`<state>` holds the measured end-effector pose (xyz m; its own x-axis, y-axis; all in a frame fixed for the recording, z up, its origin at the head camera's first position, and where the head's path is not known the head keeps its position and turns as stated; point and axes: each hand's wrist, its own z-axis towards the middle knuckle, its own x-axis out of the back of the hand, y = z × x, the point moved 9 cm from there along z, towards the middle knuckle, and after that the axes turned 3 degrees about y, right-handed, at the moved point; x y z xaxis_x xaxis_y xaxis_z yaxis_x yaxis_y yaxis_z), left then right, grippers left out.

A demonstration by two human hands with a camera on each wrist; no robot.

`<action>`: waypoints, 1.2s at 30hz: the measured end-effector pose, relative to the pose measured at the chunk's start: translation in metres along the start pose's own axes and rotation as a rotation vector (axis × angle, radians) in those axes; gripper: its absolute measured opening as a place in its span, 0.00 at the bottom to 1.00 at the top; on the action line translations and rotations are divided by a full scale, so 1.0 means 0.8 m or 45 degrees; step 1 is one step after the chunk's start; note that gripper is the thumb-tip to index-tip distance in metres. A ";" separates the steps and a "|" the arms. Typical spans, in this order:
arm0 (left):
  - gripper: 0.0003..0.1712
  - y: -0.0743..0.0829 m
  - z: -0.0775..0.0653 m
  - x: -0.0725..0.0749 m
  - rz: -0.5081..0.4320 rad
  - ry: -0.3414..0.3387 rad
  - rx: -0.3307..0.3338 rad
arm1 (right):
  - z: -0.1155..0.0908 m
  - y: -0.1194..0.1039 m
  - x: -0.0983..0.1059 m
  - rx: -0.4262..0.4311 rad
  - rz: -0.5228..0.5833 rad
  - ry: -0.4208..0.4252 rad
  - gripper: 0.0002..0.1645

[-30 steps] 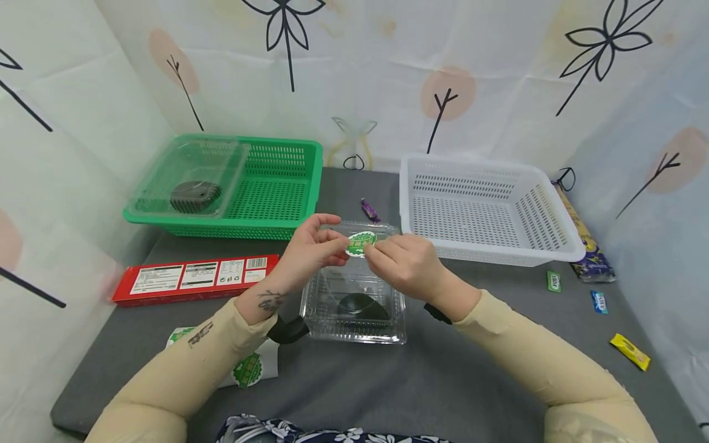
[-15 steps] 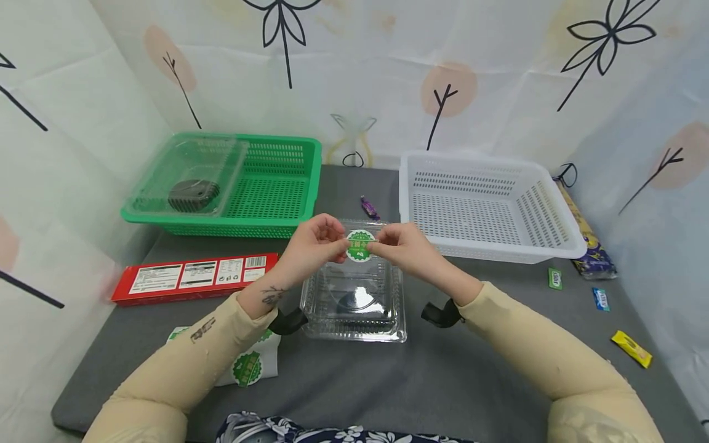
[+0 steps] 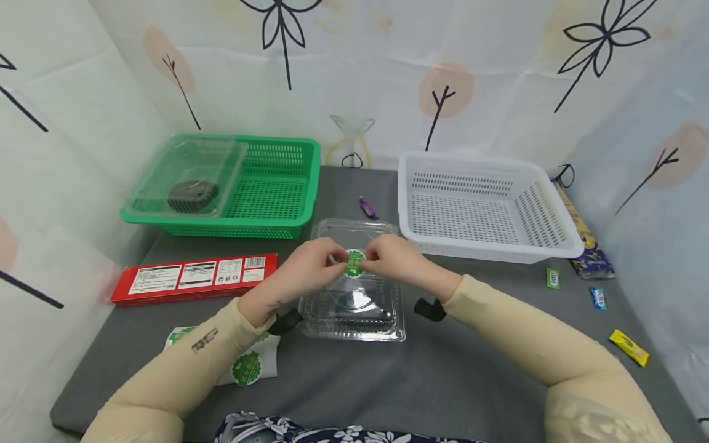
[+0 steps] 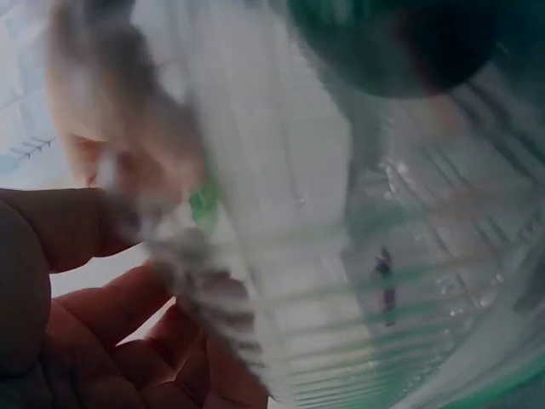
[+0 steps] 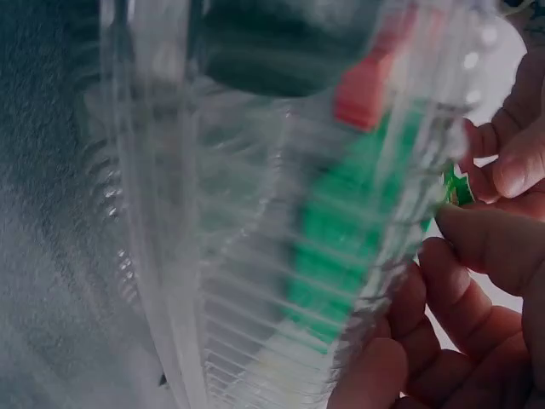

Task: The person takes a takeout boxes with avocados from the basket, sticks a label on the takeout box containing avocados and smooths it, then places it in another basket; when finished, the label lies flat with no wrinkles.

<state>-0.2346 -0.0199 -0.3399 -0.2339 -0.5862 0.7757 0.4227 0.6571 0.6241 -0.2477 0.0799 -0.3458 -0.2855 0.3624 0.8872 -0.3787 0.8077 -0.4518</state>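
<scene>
A round green-and-white sticker (image 3: 354, 263) is held flat above a clear plastic clamshell box (image 3: 354, 314), which stands closed at the middle of the table. My left hand (image 3: 314, 264) pinches the sticker's left edge between thumb and forefinger. From the other side, my right hand (image 3: 400, 258) pinches its right edge the same way. The right wrist view shows the sticker (image 5: 457, 187) between both hands' fingertips, close to the box's clear wall (image 5: 255, 247). Whether the sticker touches the lid cannot be told.
A green basket (image 3: 277, 231) bearing a clear plastic container (image 3: 232, 154) stands back left, a white basket (image 3: 493, 249) back right. A red box (image 3: 194, 280) and a sticker sheet (image 3: 268, 360) lie left. Small wrapped sweets lie right, a purple one (image 3: 368, 208) behind the box.
My right hand has shifted its hold on the sticker's right edge, and the sticker has turned flat. Both hands have since lowered it toward the middle of the lid.
</scene>
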 end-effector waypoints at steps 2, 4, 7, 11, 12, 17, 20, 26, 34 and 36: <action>0.09 0.006 -0.001 -0.003 0.149 0.009 -0.081 | 0.001 -0.001 -0.003 -0.009 -0.049 -0.021 0.20; 0.09 0.013 -0.002 -0.005 0.265 0.026 -0.159 | 0.002 -0.001 -0.006 -0.012 -0.101 -0.034 0.20; 0.08 0.020 -0.003 -0.007 0.352 0.036 -0.223 | 0.004 0.000 -0.009 -0.021 -0.143 -0.053 0.20; 0.09 0.021 -0.005 -0.012 0.432 -0.004 -0.248 | 0.006 0.003 -0.011 -0.036 -0.149 -0.054 0.22; 0.09 0.020 -0.005 -0.014 0.448 -0.016 -0.248 | 0.007 0.003 -0.011 -0.037 -0.152 -0.051 0.23; 0.13 0.017 -0.005 -0.017 0.480 -0.034 -0.237 | 0.008 0.004 -0.010 -0.016 -0.145 -0.026 0.24; 0.15 0.015 -0.006 -0.017 0.462 -0.036 -0.222 | 0.004 0.005 -0.002 0.048 -0.079 0.024 0.18; 0.21 0.007 -0.011 -0.014 0.339 -0.019 -0.155 | -0.030 0.036 0.066 0.123 0.278 0.331 0.11; 0.32 -0.016 -0.047 0.009 -0.043 0.070 0.094 | -0.131 0.178 0.174 -0.176 0.555 0.942 0.13; 0.34 -0.022 -0.058 0.008 -0.104 0.056 0.160 | -0.157 0.239 0.180 -0.235 0.693 1.043 0.13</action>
<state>-0.2027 -0.0576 -0.3503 -0.2236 -0.6586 0.7185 0.2906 0.6586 0.6941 -0.2506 0.3452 -0.2928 0.3414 0.8571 0.3857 -0.2147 0.4707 -0.8558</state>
